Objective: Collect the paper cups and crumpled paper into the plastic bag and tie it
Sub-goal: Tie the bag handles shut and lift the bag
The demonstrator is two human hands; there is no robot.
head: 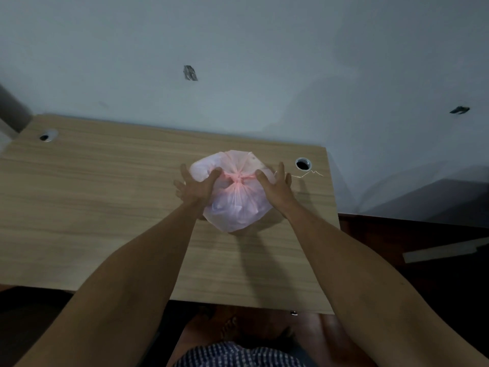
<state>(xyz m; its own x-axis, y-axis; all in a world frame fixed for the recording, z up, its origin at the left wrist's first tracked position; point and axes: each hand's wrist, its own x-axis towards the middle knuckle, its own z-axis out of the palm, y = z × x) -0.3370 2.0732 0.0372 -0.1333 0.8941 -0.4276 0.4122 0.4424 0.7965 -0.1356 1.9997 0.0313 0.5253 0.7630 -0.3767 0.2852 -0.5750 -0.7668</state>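
A translucent pink plastic bag (235, 207) sits bulging on the wooden table (105, 202), right of centre. Pale shapes show through its skin; I cannot tell cups from paper inside. Its handles are twisted into a knot (238, 178) on top. My left hand (197, 186) rests against the bag's left side, thumb touching the knot's left strand, fingers spread. Against the right side lies my right hand (275, 185), index finger touching the knot's right strand, fingers apart. No loose cups or paper show on the table.
A cable hole (303, 164) with a metal ring lies just right of my right hand, a thin wire (312, 174) beside it. Another cable hole (45, 137) is at the table's far left. The wall stands right behind the table; the right edge (334, 215) is close.
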